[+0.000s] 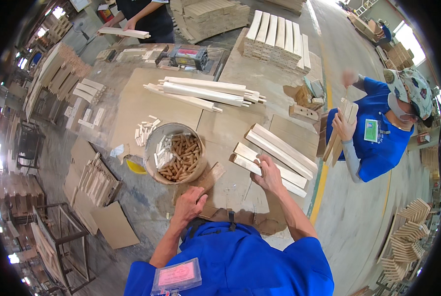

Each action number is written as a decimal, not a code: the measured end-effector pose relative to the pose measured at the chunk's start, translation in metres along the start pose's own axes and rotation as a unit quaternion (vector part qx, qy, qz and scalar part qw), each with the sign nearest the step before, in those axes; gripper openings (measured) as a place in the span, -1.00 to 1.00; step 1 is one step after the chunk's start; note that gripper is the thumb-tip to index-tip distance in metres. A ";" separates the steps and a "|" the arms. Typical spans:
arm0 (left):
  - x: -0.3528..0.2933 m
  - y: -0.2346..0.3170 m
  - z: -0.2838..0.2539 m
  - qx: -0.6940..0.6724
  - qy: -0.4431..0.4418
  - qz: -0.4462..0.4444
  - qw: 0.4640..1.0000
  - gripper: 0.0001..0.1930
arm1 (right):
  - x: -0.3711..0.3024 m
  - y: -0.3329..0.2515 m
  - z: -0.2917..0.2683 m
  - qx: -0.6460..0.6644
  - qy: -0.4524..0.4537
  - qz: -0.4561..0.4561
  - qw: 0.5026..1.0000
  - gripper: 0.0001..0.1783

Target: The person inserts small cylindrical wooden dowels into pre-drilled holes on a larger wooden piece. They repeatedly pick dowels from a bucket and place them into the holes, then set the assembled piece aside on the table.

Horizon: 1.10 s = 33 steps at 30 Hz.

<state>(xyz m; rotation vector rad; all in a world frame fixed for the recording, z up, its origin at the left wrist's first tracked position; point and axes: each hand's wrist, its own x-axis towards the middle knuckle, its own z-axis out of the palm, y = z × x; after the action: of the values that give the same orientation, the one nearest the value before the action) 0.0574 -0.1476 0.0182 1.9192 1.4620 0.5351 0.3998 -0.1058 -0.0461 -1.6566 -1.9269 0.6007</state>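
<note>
My right hand (pixel 268 175) is closed round the near end of a pale wooden slat (pixel 274 171), one of a pair lying slantwise on the worktable. Just beyond it lies a second pair of slats (pixel 282 150). My left hand (pixel 190 203) rests at the near table edge beside a flat wooden board (pixel 208 179); its thumb stands apart from loosely bent fingers, with nothing seen in it. Ahead of that hand stands a round bucket (pixel 199 167) holding brown dowels (pixel 183 155) and white dowels (pixel 163 153).
More white dowels (pixel 142 130) lie left of the bucket, near a yellow curved object (pixel 136 166). Farther off are loose tenoned slats (pixel 203 91) and a tall slat stack (pixel 277 42). A co-worker in blue (pixel 378 123) holds wood pieces at right; another person (pixel 146 19) handles a slat across the table.
</note>
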 end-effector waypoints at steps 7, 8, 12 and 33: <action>0.012 0.017 -0.002 -0.025 -0.017 0.047 0.998 -0.72 | 0.025 -0.005 0.009 -0.156 -0.008 -0.003 0.988 -0.45; 0.014 0.022 -0.007 -0.018 -0.019 0.066 0.997 -0.72 | 0.029 -0.003 0.011 -0.169 -0.003 0.011 0.985 -0.41; 0.036 0.041 -0.065 0.004 0.097 0.154 0.983 -0.76 | 0.039 -0.004 0.027 -0.218 -0.031 0.085 0.972 -0.35; 0.142 -0.036 -0.085 0.000 0.066 0.024 0.998 -0.76 | 0.000 -0.119 -0.108 0.273 0.011 0.065 0.960 -0.30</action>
<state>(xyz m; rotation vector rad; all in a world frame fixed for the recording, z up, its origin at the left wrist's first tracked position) 0.0176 0.0151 0.0427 1.9545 1.5002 0.6947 0.3798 -0.1240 0.1120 -1.4199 -1.4593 1.0508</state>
